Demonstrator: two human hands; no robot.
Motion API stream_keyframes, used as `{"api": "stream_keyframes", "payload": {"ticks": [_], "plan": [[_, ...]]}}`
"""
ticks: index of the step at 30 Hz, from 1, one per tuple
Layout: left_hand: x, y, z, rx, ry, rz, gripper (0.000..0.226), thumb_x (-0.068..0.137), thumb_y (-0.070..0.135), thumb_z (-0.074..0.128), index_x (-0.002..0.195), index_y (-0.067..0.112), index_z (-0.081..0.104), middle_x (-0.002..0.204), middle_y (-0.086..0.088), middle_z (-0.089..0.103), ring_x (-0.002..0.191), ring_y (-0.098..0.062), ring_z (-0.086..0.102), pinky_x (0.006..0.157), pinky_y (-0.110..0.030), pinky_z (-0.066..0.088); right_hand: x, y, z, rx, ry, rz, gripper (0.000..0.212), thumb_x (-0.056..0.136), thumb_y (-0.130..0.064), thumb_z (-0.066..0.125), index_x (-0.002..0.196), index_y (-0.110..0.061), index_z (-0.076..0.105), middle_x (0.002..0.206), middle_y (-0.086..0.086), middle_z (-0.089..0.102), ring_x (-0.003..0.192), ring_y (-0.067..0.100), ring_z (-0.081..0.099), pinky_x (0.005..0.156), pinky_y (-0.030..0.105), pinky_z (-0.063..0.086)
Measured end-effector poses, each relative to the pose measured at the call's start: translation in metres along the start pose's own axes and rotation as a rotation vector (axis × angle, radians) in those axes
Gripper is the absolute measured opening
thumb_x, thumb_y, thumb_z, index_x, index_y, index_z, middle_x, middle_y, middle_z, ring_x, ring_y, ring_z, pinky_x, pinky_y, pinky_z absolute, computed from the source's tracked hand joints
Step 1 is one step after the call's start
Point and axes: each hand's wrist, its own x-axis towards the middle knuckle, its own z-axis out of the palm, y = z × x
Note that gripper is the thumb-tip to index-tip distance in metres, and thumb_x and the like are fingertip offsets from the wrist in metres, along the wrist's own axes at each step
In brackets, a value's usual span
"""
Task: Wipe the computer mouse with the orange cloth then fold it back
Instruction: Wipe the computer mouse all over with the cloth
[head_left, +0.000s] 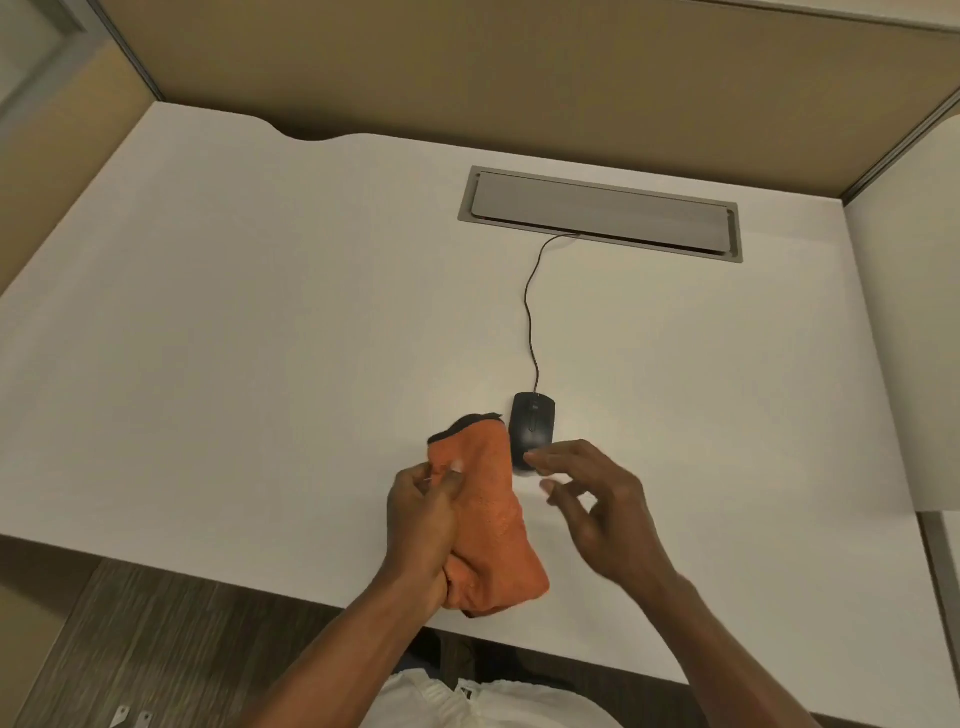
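Observation:
A black wired computer mouse (531, 426) lies on the white desk (249, 332), its thin cable (531, 312) running back to a grey hatch. My left hand (421, 525) grips the bunched orange cloth (491, 514), which has a dark edge at its far end and hangs just left of the mouse. My right hand (592, 504) hovers with spread fingers right behind the mouse. Its fingertips are at the mouse's near end, and I cannot tell if they touch it.
A grey cable hatch (602, 215) is set into the desk at the back. Tan partition walls (519, 67) enclose the desk at the back and sides. The desk's front edge runs under my forearms, with dark wood floor (130, 639) below.

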Motion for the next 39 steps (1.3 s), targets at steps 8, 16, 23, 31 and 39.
{"api": "stream_keyframes", "payload": {"ticks": [8, 16, 23, 31, 39], "plan": [[-0.005, 0.030, 0.000, -0.012, -0.490, -0.305, 0.031, 0.101, 0.022, 0.072, 0.126, 0.005, 0.071, 0.115, -0.020, 0.078, 0.098, -0.032, 0.078, 0.074, -0.042, 0.066, -0.008, -0.038, -0.026, -0.178, -0.228, -0.336, 0.059, 0.087, -0.032, 0.088, 0.142, -0.024, 0.067, 0.163, -0.005, 0.048, 0.157, 0.028, 0.035, 0.120, 0.049, 0.035], [0.023, 0.044, 0.013, 0.339, -0.616, -0.172, 0.021, 0.104, 0.021, 0.067, 0.117, 0.007, 0.075, 0.097, -0.013, 0.084, 0.080, -0.022, 0.081, 0.069, -0.036, 0.068, -0.013, -0.033, -0.048, -0.026, -0.104, -0.009, 0.021, 0.083, -0.031, 0.077, 0.098, -0.024, 0.064, 0.092, -0.017, 0.072, 0.079, 0.011, 0.071, 0.065, 0.023, 0.053], [0.088, 0.038, 0.018, 0.858, -0.264, 0.621, 0.049, 0.085, 0.045, 0.087, 0.122, 0.026, 0.062, 0.126, 0.008, 0.067, 0.108, -0.014, 0.066, 0.093, -0.038, 0.060, 0.001, 0.004, -0.043, -0.190, 0.243, 0.391, 0.032, 0.092, -0.020, 0.078, 0.122, -0.023, 0.068, 0.106, -0.009, 0.076, 0.093, 0.015, 0.072, 0.077, 0.015, 0.048], [0.102, 0.031, 0.043, 1.003, -0.507, 0.871, 0.120, 0.072, 0.051, 0.092, 0.165, 0.025, 0.021, 0.173, 0.003, 0.026, 0.158, -0.021, 0.030, 0.125, -0.045, 0.039, 0.039, 0.016, -0.028, -0.642, 0.357, 0.345, 0.050, 0.103, -0.045, 0.058, 0.150, -0.031, 0.048, 0.119, 0.000, 0.077, 0.095, 0.036, 0.073, 0.080, 0.042, 0.055], [0.112, 0.029, 0.047, 0.992, -0.601, 0.830, 0.126, 0.070, 0.047, 0.096, 0.167, 0.025, 0.019, 0.172, 0.003, 0.029, 0.155, -0.021, 0.036, 0.125, -0.043, 0.040, 0.060, 0.027, 0.002, -0.942, 0.213, 0.162, 0.044, 0.096, -0.023, 0.077, 0.138, -0.015, 0.068, 0.102, 0.008, 0.076, 0.088, 0.035, 0.062, 0.056, 0.035, 0.046]]}}
